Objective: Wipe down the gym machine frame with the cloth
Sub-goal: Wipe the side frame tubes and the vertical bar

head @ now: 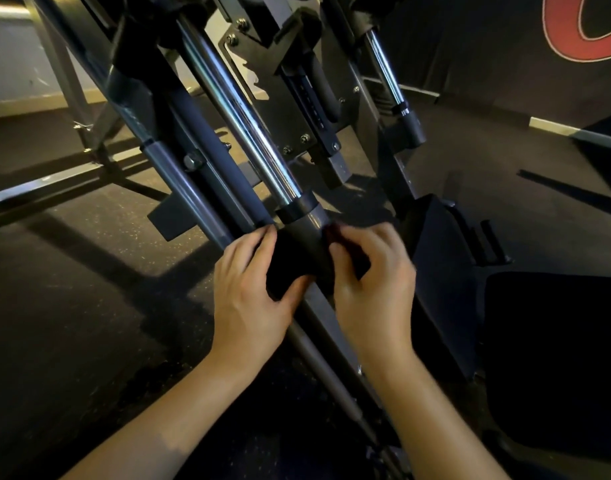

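Observation:
A dark cloth (290, 261) is wrapped across a slanted grey rail of the gym machine frame (307, 216), just below a black collar and a chrome guide rod (241, 116). My left hand (252, 292) grips the cloth's left side, thumb pressed under it. My right hand (370, 282) pinches the cloth's right side, where a reddish edge shows. Both hands sit on either side of the rail. The cloth looks almost black in the dim light.
More slanted bars, bolted plates and a second chrome rod (383, 64) rise behind. A black seat pad (553, 358) lies at the right. Dark rubber flooring (72, 289) spreads to the left. A base bar (37, 188) runs along the floor at far left.

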{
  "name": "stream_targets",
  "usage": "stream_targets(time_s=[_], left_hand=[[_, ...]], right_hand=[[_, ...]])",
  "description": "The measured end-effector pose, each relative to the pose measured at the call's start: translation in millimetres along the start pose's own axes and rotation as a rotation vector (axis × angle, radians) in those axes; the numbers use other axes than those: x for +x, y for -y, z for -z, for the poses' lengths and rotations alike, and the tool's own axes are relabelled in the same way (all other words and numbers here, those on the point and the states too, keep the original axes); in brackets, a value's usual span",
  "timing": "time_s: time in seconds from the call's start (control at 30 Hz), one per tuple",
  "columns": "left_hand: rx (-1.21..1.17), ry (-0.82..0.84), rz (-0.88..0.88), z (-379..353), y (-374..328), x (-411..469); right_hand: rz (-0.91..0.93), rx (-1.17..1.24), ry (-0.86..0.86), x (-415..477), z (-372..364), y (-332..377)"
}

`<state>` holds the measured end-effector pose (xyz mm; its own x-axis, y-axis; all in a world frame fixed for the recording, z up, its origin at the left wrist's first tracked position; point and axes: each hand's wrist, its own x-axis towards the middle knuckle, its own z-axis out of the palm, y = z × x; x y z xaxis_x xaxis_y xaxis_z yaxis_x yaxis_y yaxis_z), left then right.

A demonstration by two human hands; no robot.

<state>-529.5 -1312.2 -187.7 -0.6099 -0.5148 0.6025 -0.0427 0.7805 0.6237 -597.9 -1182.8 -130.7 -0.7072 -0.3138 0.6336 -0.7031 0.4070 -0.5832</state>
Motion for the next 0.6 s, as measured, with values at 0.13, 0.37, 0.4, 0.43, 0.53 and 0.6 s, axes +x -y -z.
stream_targets(time_s=[0.13, 0.37, 0.4, 0.43, 0.53, 0.6], left_hand=[[-0.104, -0.029, -0.024, 0, 11, 1], [-0.107, 0.020, -0.099, 6, 19, 5], [-0.100, 0.017, -0.098, 6, 19, 6], [-0.100, 0.008, -0.095, 6, 17, 7], [-0.114, -0.020, -0.072, 9, 9, 9], [-0.118, -0.016, -0.035, 9, 5, 10]], right_hand=[[0.362, -0.139, 0.033, -15, -15, -3], [0.387, -0.185, -0.046, -11, -32, -4], [0.332, -0.133, -0.076, -12, -32, -2], [0.281, -0.085, -0.099, -11, -33, -1], [0.188, 0.003, -0.111, -7, -30, 3], [0.143, 0.030, -0.105, -2, -26, 1]])
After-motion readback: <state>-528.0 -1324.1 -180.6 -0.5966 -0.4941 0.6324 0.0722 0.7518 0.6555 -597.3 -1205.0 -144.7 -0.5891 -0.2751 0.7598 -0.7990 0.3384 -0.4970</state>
